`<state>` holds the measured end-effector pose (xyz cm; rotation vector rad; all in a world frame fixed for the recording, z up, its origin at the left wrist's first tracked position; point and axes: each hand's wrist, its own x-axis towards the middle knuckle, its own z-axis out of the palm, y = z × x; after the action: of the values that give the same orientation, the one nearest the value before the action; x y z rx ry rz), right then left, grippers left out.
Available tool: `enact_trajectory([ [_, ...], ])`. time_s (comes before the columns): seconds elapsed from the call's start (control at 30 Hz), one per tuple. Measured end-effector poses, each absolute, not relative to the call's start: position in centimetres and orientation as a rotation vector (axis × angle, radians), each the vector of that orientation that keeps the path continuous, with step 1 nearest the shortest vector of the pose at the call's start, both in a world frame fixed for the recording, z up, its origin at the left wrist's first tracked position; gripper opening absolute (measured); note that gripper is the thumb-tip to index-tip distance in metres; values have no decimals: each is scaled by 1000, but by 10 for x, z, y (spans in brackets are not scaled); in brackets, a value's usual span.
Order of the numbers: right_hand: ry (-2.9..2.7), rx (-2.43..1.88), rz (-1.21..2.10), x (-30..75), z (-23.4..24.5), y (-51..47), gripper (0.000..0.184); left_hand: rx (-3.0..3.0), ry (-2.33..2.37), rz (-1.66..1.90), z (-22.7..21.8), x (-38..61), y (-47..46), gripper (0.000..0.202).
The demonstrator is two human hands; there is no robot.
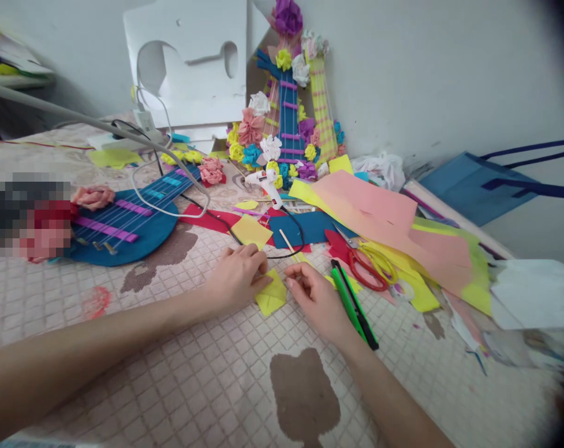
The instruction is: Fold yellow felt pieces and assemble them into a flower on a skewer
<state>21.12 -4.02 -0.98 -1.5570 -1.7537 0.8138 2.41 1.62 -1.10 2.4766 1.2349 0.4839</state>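
My left hand (239, 277) is closed on a small piece of yellow paper (272, 300), its thumb and fingers at the paper's upper left. The paper shows creases and sits just above or on the tabletop. At the paper's right edge is my right hand (314, 295), fingers curled and thumb close to the fingertips. Whatever is between them, if anything, is too small to make out. A green utility knife (351, 302) lies right beside that hand. Beyond the left hand rests another yellow paper piece (252, 231), and a thin stick (286, 239) lies nearby.
Scissors with red and yellow handles (368, 267) lie by stacked pink paper (370, 199). A white glue gun (267, 183) stands behind, its black cord looping forward. Left is a blue paper guitar (146, 242); decorated guitars (291, 118) lean at the wall. A white cable (99, 121) crosses.
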Motion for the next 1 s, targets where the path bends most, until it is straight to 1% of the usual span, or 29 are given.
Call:
enact_trajectory([
  [0.13, -1703, -1548, 837, 213, -13, -39, 19, 2303, 1059, 579, -10, 25, 17, 6],
  [0.27, -1593, -1439, 1010, 210, -12, -40, 29, 1999, 952, 544, -5, 22, 15, 12],
  [0.33, -1537, -1385, 1069, 208, -11, -41, 29, 1900, 923, 542, -3, 20, 14, 16],
  [0.4, -1456, -1349, 1089, 205, -10, -42, 26, 1807, 860, 551, -3, 17, 14, 24],
  [0.47, -1345, -1328, 1110, 204, -11, -44, 24, 1702, 802, 519, -3, 13, 14, 39],
  [0.53, -1253, -1319, 1133, 203, -11, -45, 25, 1595, 787, 474, -3, 10, 15, 48],
  [0.67, -1240, -1313, 1184, 204, -10, -47, 26, 1468, 802, 455, -2, 8, 17, 45],
  [0.87, -1317, -1282, 1191, 204, -10, -48, 23, 1550, 727, 427, -1, 7, 20, 33],
  [1.0, -1231, -1317, 1154, 204, -13, -47, 20, 1473, 733, 415, -2, 3, 19, 44],
])
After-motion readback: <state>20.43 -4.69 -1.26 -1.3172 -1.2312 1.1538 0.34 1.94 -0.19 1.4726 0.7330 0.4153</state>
